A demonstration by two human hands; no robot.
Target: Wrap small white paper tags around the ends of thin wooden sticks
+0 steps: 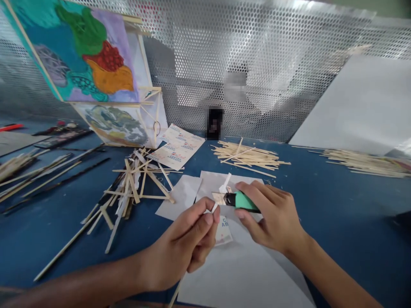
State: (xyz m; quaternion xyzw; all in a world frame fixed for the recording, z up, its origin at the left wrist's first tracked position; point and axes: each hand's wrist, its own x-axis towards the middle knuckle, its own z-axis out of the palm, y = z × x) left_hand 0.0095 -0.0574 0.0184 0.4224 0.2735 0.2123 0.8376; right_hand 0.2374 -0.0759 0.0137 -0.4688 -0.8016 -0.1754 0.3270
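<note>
The left hand (189, 244) is closed, thumb and fingertips pinching a thin pale stick (214, 208) that slants up toward the far right. The right hand (272, 218) is curled around a green-handled knife (245, 201), whose short blade seems to meet the stick's tip, though it is blurred. Both hover over white paper (244, 273) on the near middle of the blue surface (337, 214).

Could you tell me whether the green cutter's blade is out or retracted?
Out: the blade projects beyond the black tip of the cutter, reaching the stick.
</note>
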